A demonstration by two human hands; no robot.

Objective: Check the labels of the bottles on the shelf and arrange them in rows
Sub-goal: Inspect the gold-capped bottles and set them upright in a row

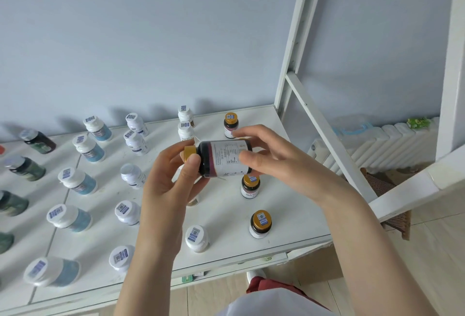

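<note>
Dark amber, gold-capped, the held bottle (224, 158) lies sideways above the shelf (226, 205), label up. Left hand (171, 184) fingers pinch the cap end; right hand (271, 162) fingers clasp the base. It looks light, rigid, smooth; gripping both ends seems safest.

Dark gold-capped bottle (221, 158) lies sideways, label up, above standing rows (85, 149).

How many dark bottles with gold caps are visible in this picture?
4: one dark gold-capped bottle held sideways in both hands, three standing on the white shelf at the back, middle and front. Hands may hide others.
</note>
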